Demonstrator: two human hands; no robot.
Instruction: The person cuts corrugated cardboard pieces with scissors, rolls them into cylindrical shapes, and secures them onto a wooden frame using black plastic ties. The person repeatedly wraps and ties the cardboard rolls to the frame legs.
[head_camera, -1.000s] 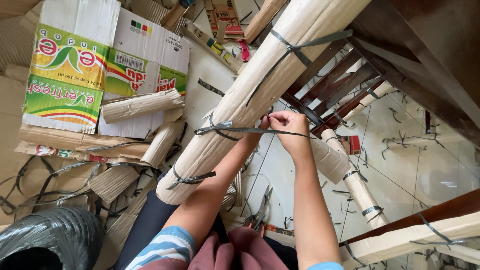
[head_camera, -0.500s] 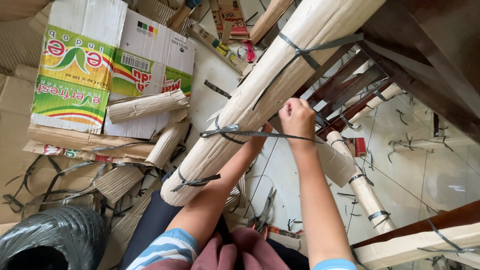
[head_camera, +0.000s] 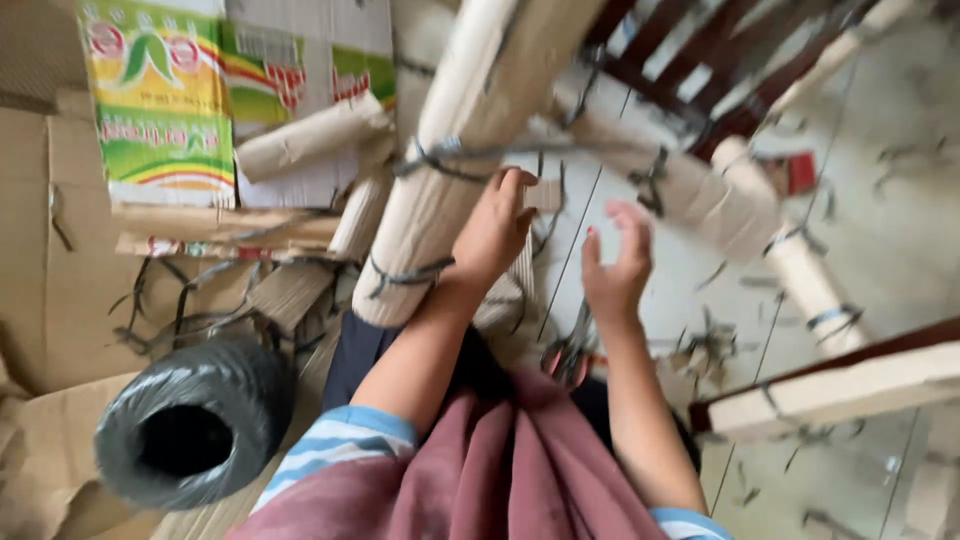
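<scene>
Closest to me I see both forearms reaching up and away from the maroon cloth (head_camera: 520, 470) over my lap. My left hand (head_camera: 492, 228) rests against the side of the cardboard-wrapped bundle (head_camera: 455, 160), fingers curled loosely on its edge, not closed around it. My right hand (head_camera: 615, 262) hangs free beside it, palm open, fingers spread, touching nothing. The bundle slants up from my knee, bound by dark straps (head_camera: 440, 158). A roll of black strapping (head_camera: 190, 425) sits low to the left. Beyond lie flattened printed cartons (head_camera: 160, 100) and a dark wooden frame (head_camera: 700, 70).
</scene>
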